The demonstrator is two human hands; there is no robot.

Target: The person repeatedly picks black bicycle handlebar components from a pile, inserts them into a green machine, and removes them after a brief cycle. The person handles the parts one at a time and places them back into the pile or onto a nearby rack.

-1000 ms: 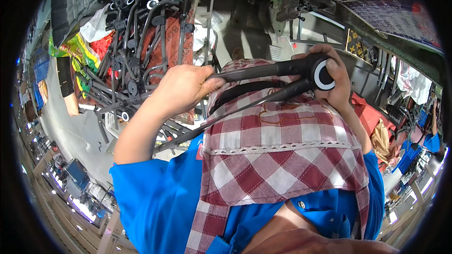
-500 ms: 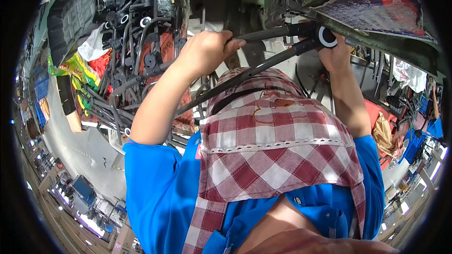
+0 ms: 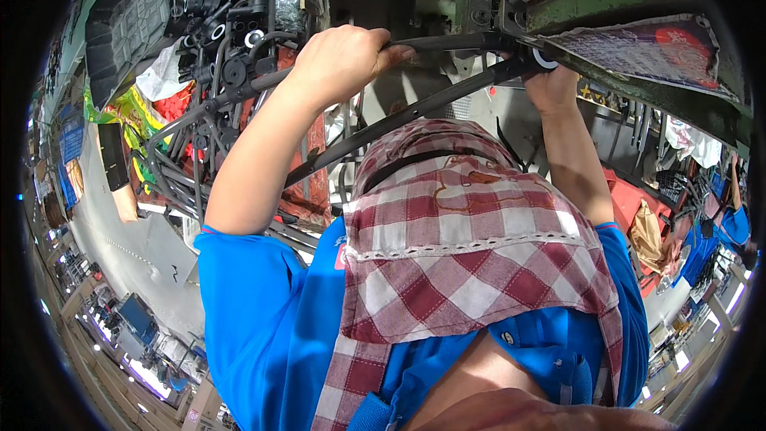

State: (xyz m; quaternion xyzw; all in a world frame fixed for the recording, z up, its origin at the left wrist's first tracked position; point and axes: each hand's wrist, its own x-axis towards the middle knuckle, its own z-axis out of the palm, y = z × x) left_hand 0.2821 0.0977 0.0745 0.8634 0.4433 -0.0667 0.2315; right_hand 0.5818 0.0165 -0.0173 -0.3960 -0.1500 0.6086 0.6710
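A black tubular metal frame [image 3: 423, 105] spans the space in front of my apron, its two long bars meeting at a joint with a white ring [image 3: 546, 59]. My left hand [image 3: 341, 64] is wrapped round the upper bar, thumb lying along it. At the joint end, my right hand [image 3: 552, 89] grips the frame from below; most of its fingers are hidden behind the joint. This end sits close against the edge of a green machine [image 3: 630, 72]. Leftward, thinner bent tubes of the frame reach over the heap of parts.
Black tubes and fittings with white rings [image 3: 254, 38] are piled at the left, beside a black tray [image 3: 132, 28] and a yellow-green bag [image 3: 132, 116]. At the right lie a red container [image 3: 622, 195] and brown paper [image 3: 646, 235]. A person's blue sleeve [image 3: 734, 226] shows far right.
Both hands have moved the frame slightly away from me, and its joint is nearer the machine. The white ring is now partly covered. My grip looks the same.
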